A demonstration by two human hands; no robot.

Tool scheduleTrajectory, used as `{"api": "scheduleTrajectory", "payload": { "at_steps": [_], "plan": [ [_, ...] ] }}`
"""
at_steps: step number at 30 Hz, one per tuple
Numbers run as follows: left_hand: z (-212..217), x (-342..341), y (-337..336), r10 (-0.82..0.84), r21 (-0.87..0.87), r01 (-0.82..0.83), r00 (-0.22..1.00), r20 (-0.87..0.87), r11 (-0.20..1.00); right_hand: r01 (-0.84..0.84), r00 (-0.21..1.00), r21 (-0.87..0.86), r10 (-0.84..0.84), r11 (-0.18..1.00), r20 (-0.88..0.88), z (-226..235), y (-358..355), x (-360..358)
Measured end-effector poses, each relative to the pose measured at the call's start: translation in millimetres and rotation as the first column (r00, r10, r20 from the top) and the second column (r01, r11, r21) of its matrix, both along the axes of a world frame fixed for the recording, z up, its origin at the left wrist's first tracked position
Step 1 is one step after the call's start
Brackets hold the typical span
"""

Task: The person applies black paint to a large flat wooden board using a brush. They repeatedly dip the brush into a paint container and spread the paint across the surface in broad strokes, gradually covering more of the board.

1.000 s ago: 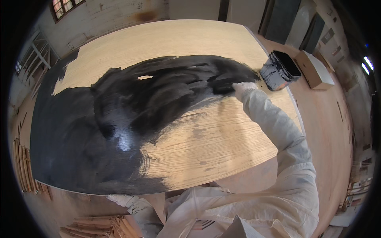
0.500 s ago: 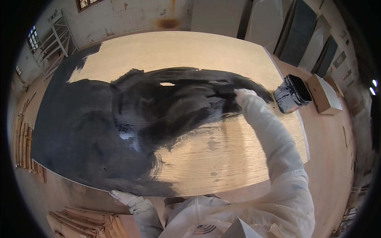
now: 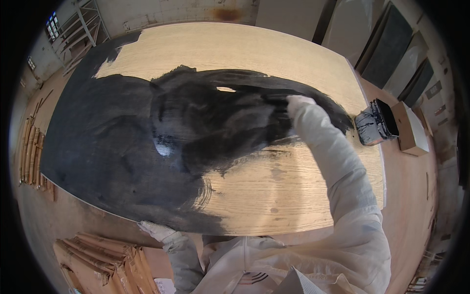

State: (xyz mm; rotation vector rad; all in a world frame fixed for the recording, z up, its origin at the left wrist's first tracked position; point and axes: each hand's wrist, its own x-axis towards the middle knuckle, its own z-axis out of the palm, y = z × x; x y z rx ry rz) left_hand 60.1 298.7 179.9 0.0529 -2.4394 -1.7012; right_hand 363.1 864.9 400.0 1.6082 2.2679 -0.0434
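Observation:
A large wooden panel (image 3: 293, 196) lies flat in front of me, its left and middle coated in wet black paint (image 3: 122, 147), its near right and far parts bare wood. My right hand (image 3: 299, 104), in a white glove and white sleeve, reaches across the panel and presses a dark paint tool (image 3: 277, 101) onto the wet black band; the kind of tool is hard to tell. My left hand (image 3: 152, 229), also gloved in white, rests at the panel's near edge with nothing in it. A paint-smeared bucket (image 3: 374, 126) stands at the panel's right edge.
A cardboard box (image 3: 410, 128) sits on the floor beside the bucket. Dark panels (image 3: 391, 49) lean against the right wall. A stack of brown boards (image 3: 98, 259) lies at lower left, wooden strips (image 3: 29, 152) lie at far left, and a metal rack (image 3: 83, 24) stands at the back left.
My right hand stays on the wet black band, stroking it with the dark tool. My head has shifted, so the panel sits lower and more to the right in view. The left hand has not moved.

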Motion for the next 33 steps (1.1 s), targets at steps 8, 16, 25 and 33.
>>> {"api": "scheduleTrajectory", "payload": {
  "at_steps": [8, 16, 25, 33],
  "plan": [
    [-9, 1, -19, -0.027, -0.102, 0.023, 0.999, -0.032, 0.995, 0.008, 0.999, -0.060, -0.005, 0.998, 0.051, 16, 19, -50],
    [69, 24, 11, 0.000, 0.047, -0.002, 0.999, 0.040, 0.999, -0.073, 0.995, 0.091, 0.079, 0.993, -0.065, -19, 50, -112],
    [20, 23, -20, -0.235, -0.627, -0.052, 0.901, -0.365, 0.777, -0.159, 0.987, 0.100, 0.156, 0.982, 0.039, -10, 45, -126],
    [11, 17, -20, -0.271, -0.549, 0.009, 0.877, -0.397, 0.835, -0.157, 0.984, -0.006, 0.157, 0.988, 0.085, 6, 18, -139]
  ]
}}
